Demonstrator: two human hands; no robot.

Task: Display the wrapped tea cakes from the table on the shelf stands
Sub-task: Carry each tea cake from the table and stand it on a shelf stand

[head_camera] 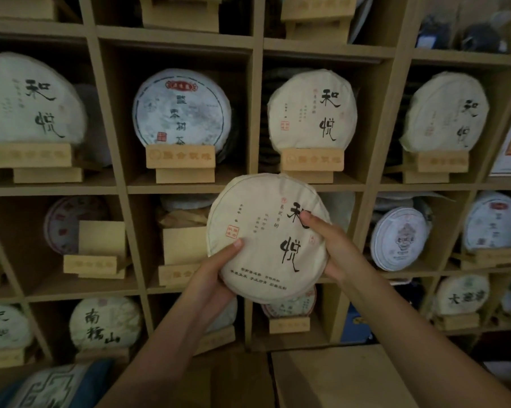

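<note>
I hold a round tea cake [263, 231] wrapped in cream paper with black calligraphy, upright in front of the wooden shelf [257, 113]. My left hand [216, 275] grips its lower left edge, thumb on the face. My right hand [328, 245] grips its right edge, thumb across the calligraphy. Behind the cake, in the middle row, a wooden stand [183, 254] shows no cake on its front. Matching cream cakes [311, 110] sit on stands in the row above.
The cubbies hold several wrapped cakes on wooden stands, such as a white one [180, 108] and another [400, 238] at the right. A cardboard box [336, 378] lies below my arms. A blue-patterned item [57, 387] sits at the lower left.
</note>
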